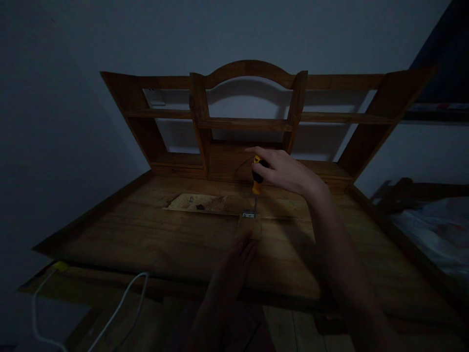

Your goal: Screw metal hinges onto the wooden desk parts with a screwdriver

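Observation:
In my right hand (280, 168) is a screwdriver (257, 188) with a yellow and black handle, held upright with the index finger stretched over its top. Its thin shaft runs down to a small metal hinge (249, 214) on the wooden desktop. The hinge sits at the far edge of a small light wooden piece (248, 226). My left hand (238, 259) grips the near end of that piece and steadies it against the desktop; its fingers are dim and partly in shadow. A screw at the screwdriver's tip is too small to make out.
Left of the hinge, a shallow slot (200, 202) in the desktop (146, 230) holds small dark bits. A wooden shelf unit (249, 124) stands along the back. A white cable (122, 298) hangs at the front left. Clear plastic (428, 230) lies at the right. The room is dim.

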`<state>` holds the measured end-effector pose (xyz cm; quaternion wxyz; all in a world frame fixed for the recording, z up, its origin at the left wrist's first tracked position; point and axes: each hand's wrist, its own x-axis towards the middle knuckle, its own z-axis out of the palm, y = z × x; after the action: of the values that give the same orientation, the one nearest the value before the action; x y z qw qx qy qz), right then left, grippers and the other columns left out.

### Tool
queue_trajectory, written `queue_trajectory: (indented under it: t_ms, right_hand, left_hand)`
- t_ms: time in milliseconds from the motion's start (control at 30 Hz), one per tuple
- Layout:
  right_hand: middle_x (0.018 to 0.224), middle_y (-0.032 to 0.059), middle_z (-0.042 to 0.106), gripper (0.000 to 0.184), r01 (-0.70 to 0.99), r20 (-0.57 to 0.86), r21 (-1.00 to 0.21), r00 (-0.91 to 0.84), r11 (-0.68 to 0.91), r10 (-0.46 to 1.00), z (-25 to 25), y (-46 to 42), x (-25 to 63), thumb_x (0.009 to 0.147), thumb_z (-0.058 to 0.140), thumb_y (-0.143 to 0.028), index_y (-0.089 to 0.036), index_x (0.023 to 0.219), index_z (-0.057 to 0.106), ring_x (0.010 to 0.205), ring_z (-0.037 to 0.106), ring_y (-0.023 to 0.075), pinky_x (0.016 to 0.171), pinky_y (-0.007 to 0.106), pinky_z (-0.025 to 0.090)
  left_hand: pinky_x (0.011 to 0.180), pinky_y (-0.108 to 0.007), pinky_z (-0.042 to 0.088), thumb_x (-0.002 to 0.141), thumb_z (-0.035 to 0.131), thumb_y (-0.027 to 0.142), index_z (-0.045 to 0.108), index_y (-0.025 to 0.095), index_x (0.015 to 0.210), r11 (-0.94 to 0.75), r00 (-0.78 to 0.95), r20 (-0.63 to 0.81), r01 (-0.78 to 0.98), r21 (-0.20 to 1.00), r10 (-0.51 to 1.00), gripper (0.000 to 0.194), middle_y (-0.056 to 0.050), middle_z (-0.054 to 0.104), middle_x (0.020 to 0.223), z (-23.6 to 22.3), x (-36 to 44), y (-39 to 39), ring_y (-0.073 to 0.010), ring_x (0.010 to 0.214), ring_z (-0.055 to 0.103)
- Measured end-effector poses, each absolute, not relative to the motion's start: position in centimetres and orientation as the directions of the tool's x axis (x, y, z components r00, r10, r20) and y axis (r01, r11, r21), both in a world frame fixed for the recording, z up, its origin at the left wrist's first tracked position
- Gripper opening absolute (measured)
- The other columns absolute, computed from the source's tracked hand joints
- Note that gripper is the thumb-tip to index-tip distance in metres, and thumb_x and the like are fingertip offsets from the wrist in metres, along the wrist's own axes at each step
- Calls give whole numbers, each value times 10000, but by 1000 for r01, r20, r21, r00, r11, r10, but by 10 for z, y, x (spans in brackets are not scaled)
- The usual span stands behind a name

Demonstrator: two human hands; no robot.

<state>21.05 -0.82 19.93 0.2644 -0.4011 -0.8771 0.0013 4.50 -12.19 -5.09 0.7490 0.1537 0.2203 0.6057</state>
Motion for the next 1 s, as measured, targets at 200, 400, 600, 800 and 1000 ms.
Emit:
queue_trajectory:
  t_ms: [200,400,600,800,1000]
  right_hand:
    - [1219,102,717,360,728,490,-126,-545,674,680,199,-11,205,1033,493,-407,-182,1283,622,1114,662,251,962,357,465]
    - [1150,135,691,438,815,516,-42,-478,579,711,198,-18,199,1049,409,-494,-153,1232,615,1041,654,287,887,386,456]
    - [1204,103,682,306,764,471,-45,-552,643,688,201,-21,198,1041,404,-259,-171,1234,623,1099,638,243,940,345,429]
    - [1166,93,691,287,751,477,-60,-558,658,680,199,-17,198,1048,427,-330,-201,1215,621,1080,648,246,924,351,441]
    - [1184,103,680,302,780,460,-61,-531,623,711,201,-19,200,987,443,-262,-187,1225,613,1076,647,265,919,367,447]
  left_hand:
    - [1290,-491,253,850,613,189,741,122,1119,224,172,-148,-830,511,974,305,-167,561,1486,-48,43,-122,-343,1477,419]
    - [1291,-511,238,867,611,237,745,163,1129,202,175,-101,-848,490,979,303,-137,586,1468,-43,42,-127,-327,1509,368]
    - [1285,-504,257,850,643,225,763,149,999,208,184,-97,-850,484,978,206,-139,592,1460,-41,42,-126,-343,1485,404]
    - [1293,-532,222,860,612,204,745,137,1136,222,196,-105,-817,532,975,313,-163,584,1468,-36,41,-129,-345,1494,393]
    - [1296,-518,229,861,607,254,743,178,1174,218,196,-99,-819,531,976,349,-135,569,1493,-38,43,-129,-327,1516,359]
